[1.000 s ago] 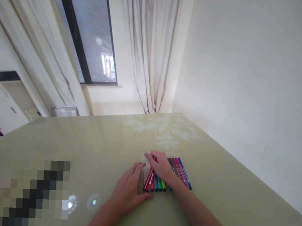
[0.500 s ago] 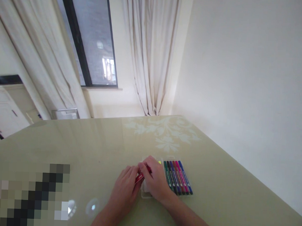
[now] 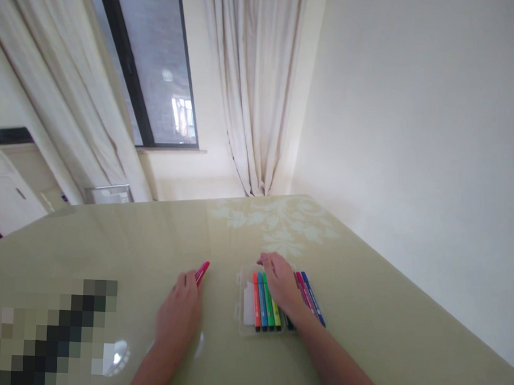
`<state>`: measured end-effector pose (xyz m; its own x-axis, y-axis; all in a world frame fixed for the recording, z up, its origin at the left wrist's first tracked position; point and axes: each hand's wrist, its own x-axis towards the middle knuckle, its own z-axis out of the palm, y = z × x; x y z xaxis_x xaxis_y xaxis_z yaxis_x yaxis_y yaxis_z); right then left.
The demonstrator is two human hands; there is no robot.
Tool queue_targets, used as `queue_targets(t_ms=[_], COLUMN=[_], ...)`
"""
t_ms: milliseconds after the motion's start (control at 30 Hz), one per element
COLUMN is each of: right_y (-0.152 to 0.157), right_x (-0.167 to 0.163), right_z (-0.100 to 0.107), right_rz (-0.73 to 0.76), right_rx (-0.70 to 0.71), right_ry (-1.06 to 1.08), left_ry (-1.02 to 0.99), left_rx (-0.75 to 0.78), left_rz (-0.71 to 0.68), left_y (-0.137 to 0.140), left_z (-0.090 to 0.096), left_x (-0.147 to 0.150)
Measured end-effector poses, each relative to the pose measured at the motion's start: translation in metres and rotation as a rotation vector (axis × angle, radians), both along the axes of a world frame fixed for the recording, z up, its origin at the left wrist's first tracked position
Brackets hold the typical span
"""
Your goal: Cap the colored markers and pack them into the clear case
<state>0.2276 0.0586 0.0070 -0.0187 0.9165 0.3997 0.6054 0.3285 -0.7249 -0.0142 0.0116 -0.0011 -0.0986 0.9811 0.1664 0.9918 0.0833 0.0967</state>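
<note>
My left hand [image 3: 182, 303] is closed around a red-pink marker [image 3: 202, 271], whose tip end sticks out past the fingers, left of the case. Over the upper middle of a clear plastic marker case [image 3: 243, 271] is my right hand [image 3: 281, 278], its fingers curled in; whatever they hold, if anything, is hidden. In the case's left part lie an orange marker [image 3: 256, 300], a blue one [image 3: 262, 300], a green one [image 3: 269, 306] and a yellow one, beside a white piece [image 3: 248, 305]. Several darker markers [image 3: 310, 294] lie in the right part, partly covered by my right hand and forearm.
The glossy greenish table [image 3: 122, 238] carries a pale floral pattern at its far right corner. A white wall [image 3: 413, 137] runs along the right edge. Curtains [image 3: 261, 102] and a window [image 3: 156, 63] stand beyond. A pixelated patch hides the lower left.
My hands have parted: the left moved left and down with the red marker, while the right let go of it and shifted right. The case's left-hand markers are now uncovered.
</note>
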Motion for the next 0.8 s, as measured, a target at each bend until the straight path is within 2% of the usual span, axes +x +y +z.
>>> queue_targets(t_ms=[167,233,300,333,400,467,533,600,800], right_y=[0.0,-0.001,-0.001,-0.001,0.0,0.0,0.001,0.001,0.004], right_x=[-0.004,-0.006,-0.006,-0.006,-0.005,-0.005,-0.005,-0.006,-0.005], right_z=[-0.01,-0.01,-0.009,-0.008,-0.008,-0.009,-0.01,-0.01,-0.012], right_rz=[0.029,0.057,0.077,0.081,0.087,0.084,0.078,0.08,0.11], right_rx=[0.022,0.027,0.03,0.029,0.028,0.026,0.026,0.024,-0.01], right_ry=[-0.385,-0.45,-0.478,-0.486,-0.498,-0.507,-0.509,-0.496,-0.358], left_ry=[0.084,0.099,0.071,0.023,-0.126,-0.266,-0.33,-0.342,-0.359], left_rx=[0.013,0.064,0.144,0.175,0.173,0.1,0.042,0.026,0.04], left_rz=[0.038,0.031,-0.037,-0.113,-0.35,-0.624,-0.787,-0.811,-0.749], left_y=[-0.003,-0.003,-0.002,-0.002,-0.005,-0.011,-0.018,-0.021,-0.019], left_z=[0.006,0.007,0.005,0.003,-0.001,-0.004,-0.007,-0.009,-0.013], left_x=[0.001,0.002,0.004,0.007,0.014,0.023,0.031,0.035,0.033])
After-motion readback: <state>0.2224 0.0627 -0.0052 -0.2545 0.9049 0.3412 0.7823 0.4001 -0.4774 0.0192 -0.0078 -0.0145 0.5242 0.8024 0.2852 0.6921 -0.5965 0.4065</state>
